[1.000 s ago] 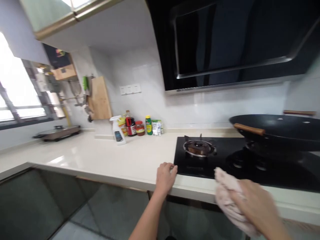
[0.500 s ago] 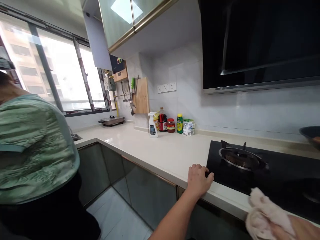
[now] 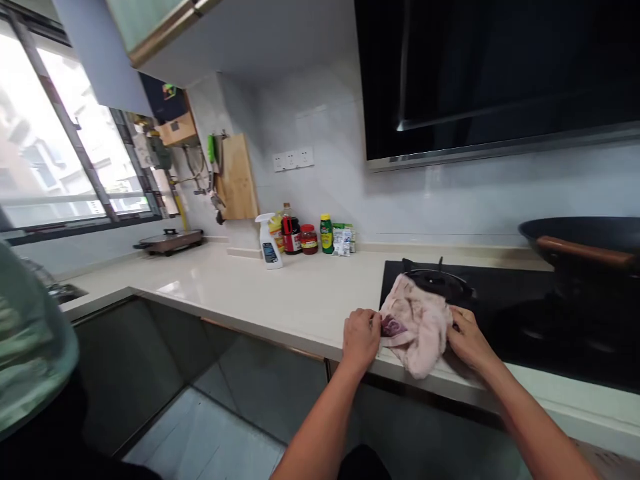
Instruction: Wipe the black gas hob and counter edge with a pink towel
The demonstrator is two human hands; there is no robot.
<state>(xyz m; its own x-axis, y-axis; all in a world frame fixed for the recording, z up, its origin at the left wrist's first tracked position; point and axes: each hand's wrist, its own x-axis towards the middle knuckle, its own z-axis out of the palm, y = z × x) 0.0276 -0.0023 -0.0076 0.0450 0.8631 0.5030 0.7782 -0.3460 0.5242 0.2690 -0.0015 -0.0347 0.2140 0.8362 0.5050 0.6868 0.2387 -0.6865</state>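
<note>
My left hand (image 3: 361, 339) and right hand (image 3: 469, 339) clamp their fingers on opposite sides of the pink cloth (image 3: 423, 320), bunched over the stove's (image 3: 505, 283) front edge (whether touching, I can't tell).

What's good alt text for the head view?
A left hand and right hand hold a pale pink cloth at the front of a black gas hob. A wok sits at right; a white spray bottle stands on the counter at left.

The left hand (image 3: 361, 339) and right hand (image 3: 467, 339) are bare, as are both forearms (image 3: 324, 421); rounded black patch, apparently clothing, at six o'clock (image 3: 364, 465).
</note>
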